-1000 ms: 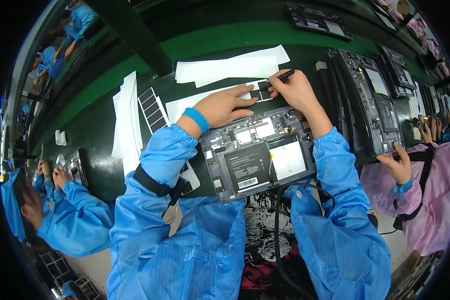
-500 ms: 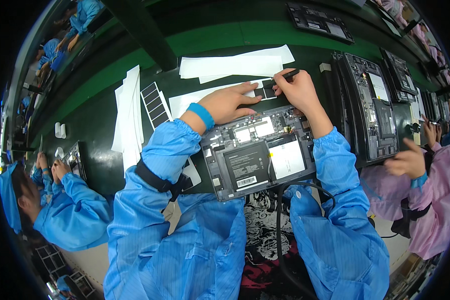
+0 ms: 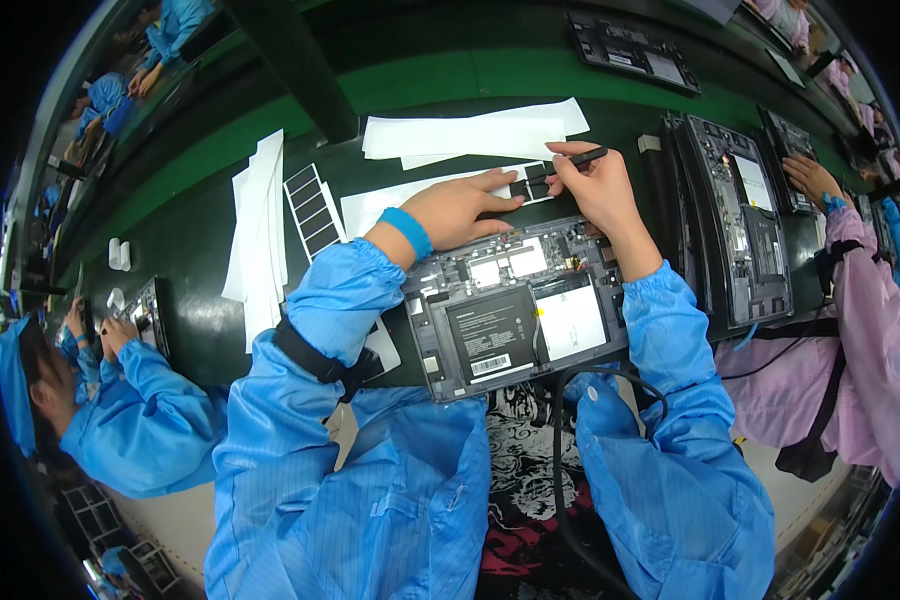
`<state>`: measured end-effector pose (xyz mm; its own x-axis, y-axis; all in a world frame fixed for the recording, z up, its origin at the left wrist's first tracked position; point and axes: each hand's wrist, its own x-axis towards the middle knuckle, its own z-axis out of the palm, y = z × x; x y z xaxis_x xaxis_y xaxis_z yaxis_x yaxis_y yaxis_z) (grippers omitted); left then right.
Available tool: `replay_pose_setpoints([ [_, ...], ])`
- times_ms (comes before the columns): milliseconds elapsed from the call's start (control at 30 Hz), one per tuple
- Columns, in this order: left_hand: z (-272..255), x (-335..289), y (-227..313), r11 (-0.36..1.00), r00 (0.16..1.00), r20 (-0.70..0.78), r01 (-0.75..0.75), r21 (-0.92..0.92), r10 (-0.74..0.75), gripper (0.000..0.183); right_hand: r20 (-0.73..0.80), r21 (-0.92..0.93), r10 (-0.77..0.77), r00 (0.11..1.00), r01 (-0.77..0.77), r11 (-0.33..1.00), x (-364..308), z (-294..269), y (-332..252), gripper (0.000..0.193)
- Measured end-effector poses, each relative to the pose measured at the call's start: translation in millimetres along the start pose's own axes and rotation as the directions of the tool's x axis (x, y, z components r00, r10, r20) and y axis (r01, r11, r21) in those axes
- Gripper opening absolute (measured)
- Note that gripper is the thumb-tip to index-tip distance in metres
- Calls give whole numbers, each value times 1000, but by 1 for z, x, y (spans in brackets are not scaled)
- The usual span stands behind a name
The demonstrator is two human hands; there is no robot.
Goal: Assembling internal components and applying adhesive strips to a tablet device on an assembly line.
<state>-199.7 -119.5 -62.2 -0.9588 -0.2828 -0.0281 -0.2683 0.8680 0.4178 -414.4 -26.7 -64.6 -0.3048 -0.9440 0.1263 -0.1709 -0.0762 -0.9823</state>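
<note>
My left hand (image 3: 453,209) lies with its fingers stretched out over a white backing strip (image 3: 380,198), pressing it to the bench. Black rectangular stickers (image 3: 536,188) show at the strip's right end, beside those fingertips. A slim black pen-like tool (image 3: 587,157) is pinched in my right hand (image 3: 595,188); its tip points down at the stickers. Whether it is a pair of tweezers I cannot tell. Just below both hands an opened device chassis (image 3: 525,308) rests at the bench's near edge, with a black battery (image 3: 492,335), a circuit board and a white panel exposed.
White paper strips lie at the back (image 3: 470,135) and left (image 3: 257,235), next to another sheet of black stickers (image 3: 313,212). Stacked opened chassis (image 3: 735,220) stand at right, a further one (image 3: 635,55) behind. Co-workers sit left (image 3: 135,420) and right (image 3: 860,310).
My right hand has shifted slightly, the tool tip staying near the stickers. My left hand holds its place. At right, the pink-sleeved co-worker's hand has moved away to the chassis farther back.
</note>
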Motion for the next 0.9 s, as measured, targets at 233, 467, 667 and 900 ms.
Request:
replay_pose_setpoints([
  [233, 2, 3, -2, 999, 1000, -15, -18, -37, 18, 45, 9, 41, -43, 999, 43, 998, -3, -3, -5, 24],
  [467, -1, -3, -7, 977, 994, -112, -17, -213, -7, 34, -48, 177, -79, 996, 86, 980, -17, -7, -40, 23],
  [667, -35, -20, 33, 877, 792, -429, 265, -401, -435, 24, 13, 248, 139, 990, -138, 959, -49, -10, -42, 24],
  [900, -11, -33, 56, 580, 801, 109, 512, -633, -589, 40, 80, 280, 187, 979, -202, 939, -60, 0, -25, 22],
])
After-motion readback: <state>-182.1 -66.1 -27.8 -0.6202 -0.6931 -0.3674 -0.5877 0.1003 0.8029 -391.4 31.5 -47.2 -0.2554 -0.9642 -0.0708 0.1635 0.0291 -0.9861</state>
